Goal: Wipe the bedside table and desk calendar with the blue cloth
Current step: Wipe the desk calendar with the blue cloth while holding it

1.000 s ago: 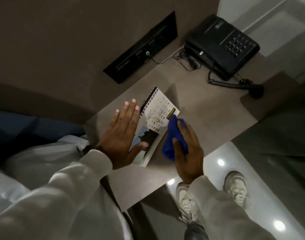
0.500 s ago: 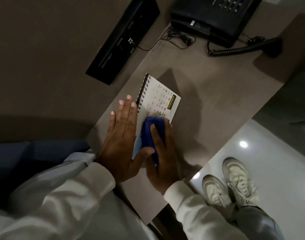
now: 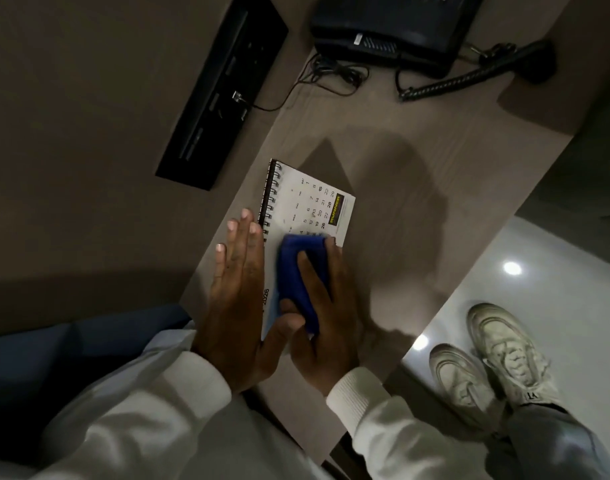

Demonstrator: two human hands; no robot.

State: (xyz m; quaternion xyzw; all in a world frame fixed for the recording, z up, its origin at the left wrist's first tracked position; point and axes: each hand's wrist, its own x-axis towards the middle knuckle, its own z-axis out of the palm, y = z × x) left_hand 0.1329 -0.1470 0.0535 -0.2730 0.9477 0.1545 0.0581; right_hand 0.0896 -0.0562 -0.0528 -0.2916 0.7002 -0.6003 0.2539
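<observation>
Nearest, our two cream sleeves (image 3: pixel 179 403) with ribbed cuffs enter from the bottom edge. To the right, on the glossy pale floor (image 3: pixel 545 258), our two off-white sneakers (image 3: pixel 497 362) stand side by side beside the table's front edge. Next, our left hand (image 3: pixel 237 299): flat, palm down, fingers (image 3: pixel 239 233) straight and close together, pressing the left part of the desk calendar (image 3: pixel 307 209) near its black spiral binding (image 3: pixel 269 195); it grips nothing, and its thumb reaches right to touch the cloth. Just beside it, our right hand (image 3: pixel 322 317): fingers curled over the blue cloth (image 3: pixel 296 271), which is bunched into a wad and held down on the calendar's lower half, covering part of the date grid. The calendar lies flat on the bedside table (image 3: pixel 417 161), a pale wood-grain top, binding to the left, printed dates and a small black-and-yellow label showing on the uncovered upper part, and "2026" readable between the two hands. Our shadow falls on the table right of the calendar. To the left, below the table's edge, a dark blue surface (image 3: pixel 71 355) that we cannot identify. Farther back, a black recessed panel (image 3: pixel 224 88) in the brown wall, with a thin cable (image 3: pixel 296 88) running from it to the black telephone (image 3: pixel 390 29) at the table's far end, whose coiled cord (image 3: pixel 445 83) leads right to the handset (image 3: pixel 528 62) lying on the table.
</observation>
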